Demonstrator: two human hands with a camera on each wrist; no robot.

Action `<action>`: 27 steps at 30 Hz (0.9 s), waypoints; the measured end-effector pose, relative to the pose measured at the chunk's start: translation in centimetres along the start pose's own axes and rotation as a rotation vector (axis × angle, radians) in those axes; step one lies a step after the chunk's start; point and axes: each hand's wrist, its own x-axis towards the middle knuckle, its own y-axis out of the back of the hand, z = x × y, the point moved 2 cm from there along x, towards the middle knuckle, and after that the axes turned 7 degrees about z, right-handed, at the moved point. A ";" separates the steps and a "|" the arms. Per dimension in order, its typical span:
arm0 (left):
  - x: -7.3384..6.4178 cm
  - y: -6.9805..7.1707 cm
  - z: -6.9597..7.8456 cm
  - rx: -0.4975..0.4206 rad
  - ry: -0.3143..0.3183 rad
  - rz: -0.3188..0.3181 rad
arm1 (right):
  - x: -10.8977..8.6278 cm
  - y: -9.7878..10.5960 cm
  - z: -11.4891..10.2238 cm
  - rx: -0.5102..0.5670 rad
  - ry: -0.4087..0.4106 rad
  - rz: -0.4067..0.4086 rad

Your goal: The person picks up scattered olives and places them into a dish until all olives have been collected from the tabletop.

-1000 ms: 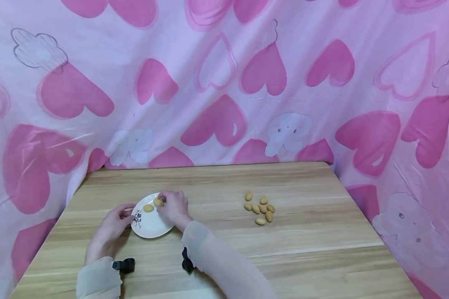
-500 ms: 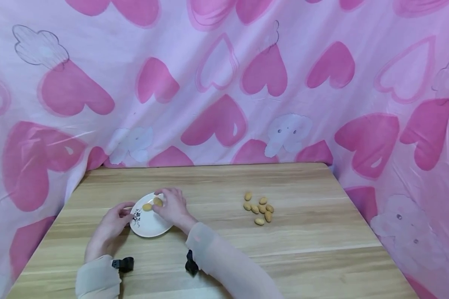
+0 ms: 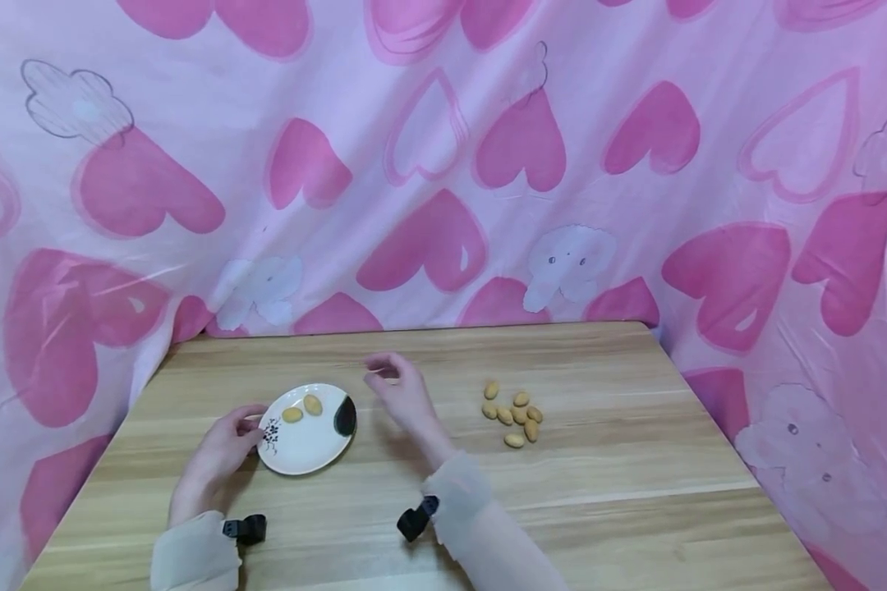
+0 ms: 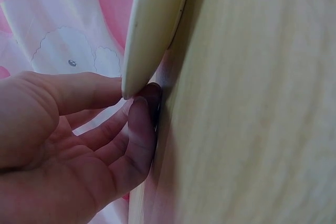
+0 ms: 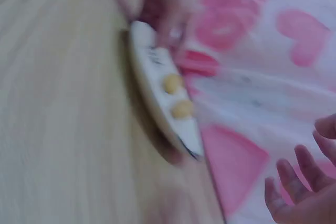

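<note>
My left hand (image 3: 223, 443) grips the left rim of a white plate (image 3: 306, 453); in the left wrist view the thumb lies over the edge and the fingers are under it. The plate bears a dark floral print and a dark green patch. Two small tan ovals (image 3: 313, 405), like mini potatoes, lie side by side towards its far edge. Right of the plate, over the table, my right hand (image 3: 406, 400) has loosely bent fingers and nothing between them. Its spread fingers (image 5: 307, 169) also show in the right wrist view, apart from the plate.
Several more of the tan ovals (image 3: 520, 416) lie in a loose cluster on the wooden table (image 3: 599, 525), right of my right hand. A pink heart-patterned cloth (image 3: 443, 246) hangs behind the table and along its sides.
My right hand has let go of a tan oval on the plate and moved away to the right, uncovering the dark green patch. The left hand has stayed at the rim.
</note>
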 end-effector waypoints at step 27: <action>0.1 0.1 0.1 -0.002 -0.001 -0.015 | -4.5 20.6 4.9 -0.291 -0.172 0.198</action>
